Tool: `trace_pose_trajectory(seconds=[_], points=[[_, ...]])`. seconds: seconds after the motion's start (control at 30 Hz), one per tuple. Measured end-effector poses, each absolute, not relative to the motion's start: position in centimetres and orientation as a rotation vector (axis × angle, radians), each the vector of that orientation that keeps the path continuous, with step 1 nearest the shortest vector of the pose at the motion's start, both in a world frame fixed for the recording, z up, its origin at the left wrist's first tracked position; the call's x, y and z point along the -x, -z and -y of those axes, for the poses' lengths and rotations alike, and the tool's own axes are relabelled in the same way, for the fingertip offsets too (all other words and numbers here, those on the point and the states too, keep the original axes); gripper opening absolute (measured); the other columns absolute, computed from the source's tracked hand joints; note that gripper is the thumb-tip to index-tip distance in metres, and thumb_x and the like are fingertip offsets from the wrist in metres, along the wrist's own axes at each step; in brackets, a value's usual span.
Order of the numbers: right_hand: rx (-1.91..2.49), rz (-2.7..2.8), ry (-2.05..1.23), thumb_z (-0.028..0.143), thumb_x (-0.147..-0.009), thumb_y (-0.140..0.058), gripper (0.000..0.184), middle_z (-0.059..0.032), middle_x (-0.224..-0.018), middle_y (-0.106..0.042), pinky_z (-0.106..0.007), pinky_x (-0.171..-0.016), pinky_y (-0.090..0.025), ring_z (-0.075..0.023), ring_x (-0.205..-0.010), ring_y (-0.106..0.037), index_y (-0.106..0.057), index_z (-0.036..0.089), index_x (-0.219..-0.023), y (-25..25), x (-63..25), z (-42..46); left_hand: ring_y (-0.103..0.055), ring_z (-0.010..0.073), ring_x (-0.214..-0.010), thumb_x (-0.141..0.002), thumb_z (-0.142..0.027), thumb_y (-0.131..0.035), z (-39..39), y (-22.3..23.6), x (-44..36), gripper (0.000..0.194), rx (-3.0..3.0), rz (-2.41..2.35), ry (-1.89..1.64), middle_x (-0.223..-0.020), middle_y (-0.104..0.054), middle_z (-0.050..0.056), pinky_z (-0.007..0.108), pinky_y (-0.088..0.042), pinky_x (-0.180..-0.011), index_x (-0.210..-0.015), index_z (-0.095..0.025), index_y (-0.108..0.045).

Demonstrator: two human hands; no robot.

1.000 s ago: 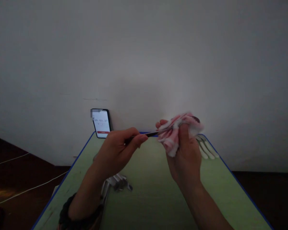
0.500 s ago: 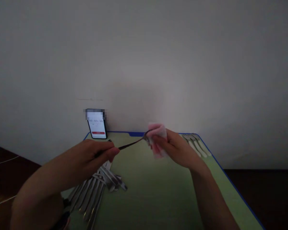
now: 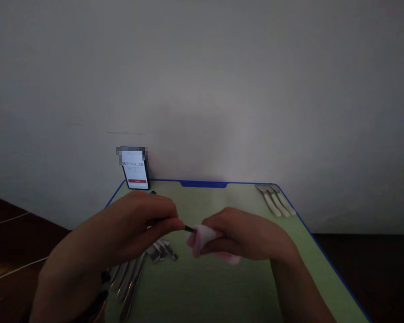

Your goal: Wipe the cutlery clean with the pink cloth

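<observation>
My left hand [image 3: 144, 224] is closed on the handle of a metal fork [image 3: 189, 229], and only a short dark stretch of it shows. The fork's head is hidden inside a pink and white cloth [image 3: 204, 235]. My right hand [image 3: 249, 233] pinches that cloth around the fork, fingers pressed together. Both hands are close to each other above the middle of the table. Beneath my left forearm lie several metal knives [image 3: 129, 282], partly covered by the arm. A small pile of metal cutlery [image 3: 161, 250] is just right of them.
The green table [image 3: 202, 291] has a blue edge and stands against a grey wall [image 3: 202, 89]. A phone [image 3: 135, 172] showing a timer leans upright at the back left. Three forks with white handles [image 3: 276, 202] lie at the back right corner.
Both hands have come lower and closer together. The cloth has slid along the fork from its head toward my left hand, covering more of it.
</observation>
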State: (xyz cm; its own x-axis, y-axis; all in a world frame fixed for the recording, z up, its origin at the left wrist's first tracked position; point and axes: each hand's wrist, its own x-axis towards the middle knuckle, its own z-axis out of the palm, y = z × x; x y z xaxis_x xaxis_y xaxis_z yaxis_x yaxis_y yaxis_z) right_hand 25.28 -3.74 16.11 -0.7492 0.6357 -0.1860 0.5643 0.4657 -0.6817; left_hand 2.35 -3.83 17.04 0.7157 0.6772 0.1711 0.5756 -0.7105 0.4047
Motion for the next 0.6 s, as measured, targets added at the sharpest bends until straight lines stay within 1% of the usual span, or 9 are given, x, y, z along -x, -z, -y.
trace_pose_trajectory(seconds=[0.1, 0.2, 0.3, 0.37, 0.5, 0.57, 0.6], points=[[1.09, 2.574, -1.014, 0.03, -0.082, -0.056, 0.019, -0.0005, -0.07, -0.065, -0.02, -0.06, -0.037, -0.0123, -0.064, -0.056, -0.068, 0.018, -0.091, -16.4, -25.9, 3.3, -0.042, 0.0066, -0.046, -0.089, -0.031, -0.045, 3.9, -17.2, -2.2, 0.033, -2.631, -1.054, -0.534, -0.05, -0.047, -0.005, 0.018, -0.029, -0.047, -0.06, -0.017, -0.052], [1.119, 2.525, -0.932, 0.032, -0.084, -0.054, 0.021, 0.0017, -0.065, -0.062, -0.019, -0.057, -0.035, -0.0103, -0.058, -0.053, -0.068, 0.019, -0.092, -17.2, -27.0, 3.2, -0.045, 0.007, -0.046, -0.09, -0.032, -0.044, 4.1, -17.5, -2.6, 0.031, -2.659, -1.058, -0.62, -0.051, -0.051, -0.004, 0.018, -0.032, -0.047, -0.064, -0.017, -0.054], [1.17, 2.389, -0.83, 0.034, -0.086, -0.052, 0.022, 0.0029, -0.072, -0.066, -0.018, -0.058, -0.036, -0.0086, -0.058, -0.054, -0.067, 0.024, -0.097, -17.8, -28.0, 3.5, -0.047, 0.0071, -0.045, -0.09, -0.032, -0.044, 4.3, -18.1, -3.0, 0.029, -2.669, -1.049, -0.74, -0.051, -0.053, -0.004, 0.018, -0.033, -0.046, -0.067, -0.018, -0.055], [1.179, 2.312, -0.74, 0.033, -0.086, -0.053, 0.021, 0.004, -0.073, -0.067, -0.017, -0.059, -0.037, -0.0079, -0.058, -0.055, -0.067, 0.026, -0.099, -18.0, -28.3, 3.7, -0.047, 0.0073, -0.044, -0.089, -0.031, -0.044, 4.5, -18.4, -3.1, 0.028, -2.678, -1.059, -0.815, -0.052, -0.054, -0.005, 0.018, -0.034, -0.046, -0.067, -0.019, -0.055], [1.144, 2.216, -0.613, 0.034, -0.085, -0.054, 0.021, 0.0047, -0.061, -0.063, -0.017, -0.056, -0.036, -0.0072, -0.052, -0.052, -0.069, 0.023, -0.094, -17.5, -28.1, 3.6, -0.047, 0.0077, -0.046, -0.087, -0.03, -0.047, 4.4, -18.3, -2.6, 0.026, -2.647, -1.11, -0.906, -0.051, -0.053, -0.004, 0.018, -0.035, -0.047, -0.065, -0.019, -0.053], [1.099, 2.094, -0.612, 0.035, -0.084, -0.054, 0.022, 0.004, -0.06, -0.062, -0.018, -0.054, -0.037, -0.0069, -0.048, -0.05, -0.07, 0.021, -0.09, -17.0, -27.6, 3.3, -0.047, 0.0079, -0.048, -0.087, -0.029, -0.046, 4.0, -17.9, -2.4, 0.024, -2.568, -1.169, -0.923, -0.054, -0.052, -0.004, 0.018, -0.036, -0.047, -0.067, -0.019, -0.055], [1.083, 1.997, -0.62, 0.037, -0.084, -0.054, 0.024, 0.0037, -0.06, -0.062, -0.019, -0.052, -0.037, -0.0071, -0.047, -0.049, -0.07, 0.02, -0.088, -16.6, -27.3, 3.2, -0.044, 0.0079, -0.046, -0.087, -0.029, -0.046, 3.8, -17.6, -2.3, 0.025, -2.521, -1.199, -0.948, -0.052, -0.05, -0.004, 0.018, -0.034, -0.045, -0.066, -0.018, -0.055]])
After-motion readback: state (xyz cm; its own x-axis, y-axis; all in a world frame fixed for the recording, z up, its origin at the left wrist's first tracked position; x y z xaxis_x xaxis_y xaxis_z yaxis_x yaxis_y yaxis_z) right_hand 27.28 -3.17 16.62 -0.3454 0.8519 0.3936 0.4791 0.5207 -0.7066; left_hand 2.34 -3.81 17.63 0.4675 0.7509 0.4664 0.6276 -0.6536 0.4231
